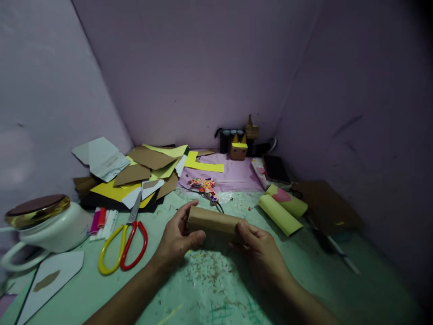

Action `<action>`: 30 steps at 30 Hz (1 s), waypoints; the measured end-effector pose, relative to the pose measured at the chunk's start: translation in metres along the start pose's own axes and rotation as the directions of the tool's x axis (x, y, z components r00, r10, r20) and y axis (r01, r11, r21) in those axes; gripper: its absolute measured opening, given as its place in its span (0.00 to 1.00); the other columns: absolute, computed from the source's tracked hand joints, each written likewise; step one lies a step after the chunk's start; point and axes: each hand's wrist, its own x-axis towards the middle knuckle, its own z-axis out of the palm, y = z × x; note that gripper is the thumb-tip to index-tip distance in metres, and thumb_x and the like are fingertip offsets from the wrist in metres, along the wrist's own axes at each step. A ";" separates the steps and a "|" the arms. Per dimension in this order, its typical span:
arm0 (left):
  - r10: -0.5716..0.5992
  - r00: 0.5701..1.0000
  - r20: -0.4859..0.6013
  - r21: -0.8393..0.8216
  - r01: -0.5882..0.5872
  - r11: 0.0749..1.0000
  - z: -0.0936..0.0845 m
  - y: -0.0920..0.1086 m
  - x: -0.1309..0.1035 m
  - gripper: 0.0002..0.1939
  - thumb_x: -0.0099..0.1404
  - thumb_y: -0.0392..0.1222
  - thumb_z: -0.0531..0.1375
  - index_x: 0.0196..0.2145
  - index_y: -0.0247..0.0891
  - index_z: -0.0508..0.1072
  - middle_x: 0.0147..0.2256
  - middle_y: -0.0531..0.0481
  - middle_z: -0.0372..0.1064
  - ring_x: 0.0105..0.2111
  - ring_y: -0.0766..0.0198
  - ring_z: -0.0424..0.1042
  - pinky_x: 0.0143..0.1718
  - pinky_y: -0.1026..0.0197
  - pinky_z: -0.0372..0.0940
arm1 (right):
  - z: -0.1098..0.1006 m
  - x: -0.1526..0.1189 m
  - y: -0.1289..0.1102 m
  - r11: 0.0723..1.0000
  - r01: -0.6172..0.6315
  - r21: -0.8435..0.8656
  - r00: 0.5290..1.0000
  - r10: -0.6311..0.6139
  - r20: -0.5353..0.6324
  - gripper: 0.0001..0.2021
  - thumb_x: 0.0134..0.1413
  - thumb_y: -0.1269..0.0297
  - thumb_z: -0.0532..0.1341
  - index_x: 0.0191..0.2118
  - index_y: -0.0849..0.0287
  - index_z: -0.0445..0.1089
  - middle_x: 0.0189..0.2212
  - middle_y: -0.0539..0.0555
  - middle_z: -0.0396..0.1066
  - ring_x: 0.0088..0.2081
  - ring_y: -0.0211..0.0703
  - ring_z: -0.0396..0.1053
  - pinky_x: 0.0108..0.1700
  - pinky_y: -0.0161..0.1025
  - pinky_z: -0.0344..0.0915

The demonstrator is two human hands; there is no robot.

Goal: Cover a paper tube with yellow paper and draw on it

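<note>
A brown cardboard tube (214, 221) lies sideways between my two hands, a little above the green tabletop. My left hand (181, 232) is closed around its left end, thumb along the lower front. At the right end, my right hand (259, 246) pinches it with the thumb on top and the other fingers partly hidden underneath. Left of my left hand rest scissors (130, 239) with one yellow and one red handle. A glue gun with a colourful pattern (204, 184) sits beyond the tube. Two rolled yellow-green paper tubes (280, 214) lie to the right, one bearing a pink heart.
Cardboard and coloured paper scraps (149, 164) are piled at the back left. A white teapot-shaped container (54, 225) and several markers (103, 221) stand at the left. A small cardboard box with yellow ears (238, 151) and a phone (275, 168) are at the back right. Walls enclose three sides.
</note>
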 end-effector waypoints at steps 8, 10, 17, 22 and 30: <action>0.058 0.992 -0.110 0.064 -0.051 0.997 0.006 0.009 -0.006 0.16 0.50 0.44 0.69 0.33 0.34 0.71 0.27 0.53 0.67 0.29 0.65 0.65 0.29 0.66 0.62 | -0.006 -0.001 0.007 0.970 0.163 -0.179 0.987 -0.161 0.023 0.22 0.36 0.47 0.71 0.24 0.66 0.76 0.18 0.51 0.68 0.23 0.37 0.63 0.25 0.33 0.59; 0.055 0.990 -0.130 0.061 -0.047 0.997 0.008 0.008 -0.007 0.15 0.50 0.44 0.69 0.31 0.35 0.71 0.26 0.54 0.67 0.28 0.66 0.65 0.28 0.66 0.61 | -0.005 -0.001 0.007 0.964 0.181 -0.193 0.982 -0.188 -0.019 0.22 0.34 0.47 0.72 0.20 0.66 0.75 0.15 0.49 0.65 0.20 0.35 0.59 0.23 0.33 0.56; -0.025 0.980 -0.197 -0.024 0.021 0.999 0.003 0.004 0.000 0.20 0.49 0.48 0.69 0.37 0.35 0.72 0.31 0.51 0.71 0.32 0.60 0.68 0.29 0.62 0.67 | 0.001 0.001 -0.009 0.994 0.028 0.102 0.998 -0.033 0.048 0.24 0.36 0.43 0.69 0.29 0.63 0.79 0.28 0.57 0.75 0.29 0.44 0.70 0.27 0.36 0.70; -0.054 0.976 -0.209 -0.068 0.040 0.997 0.000 0.005 0.003 0.22 0.48 0.48 0.70 0.38 0.36 0.72 0.31 0.52 0.69 0.32 0.60 0.67 0.27 0.63 0.68 | -0.005 0.000 -0.017 0.990 0.102 0.097 0.982 -0.115 0.147 0.20 0.45 0.47 0.66 0.33 0.62 0.80 0.33 0.60 0.77 0.35 0.45 0.72 0.28 0.32 0.71; -0.043 0.974 -0.224 -0.055 0.031 0.998 -0.002 -0.001 0.002 0.23 0.48 0.48 0.70 0.40 0.36 0.72 0.31 0.53 0.71 0.33 0.61 0.69 0.31 0.65 0.65 | -0.006 0.000 -0.013 0.987 0.144 -0.066 0.981 -0.134 0.140 0.19 0.41 0.49 0.68 0.29 0.64 0.78 0.24 0.53 0.71 0.27 0.39 0.66 0.26 0.32 0.68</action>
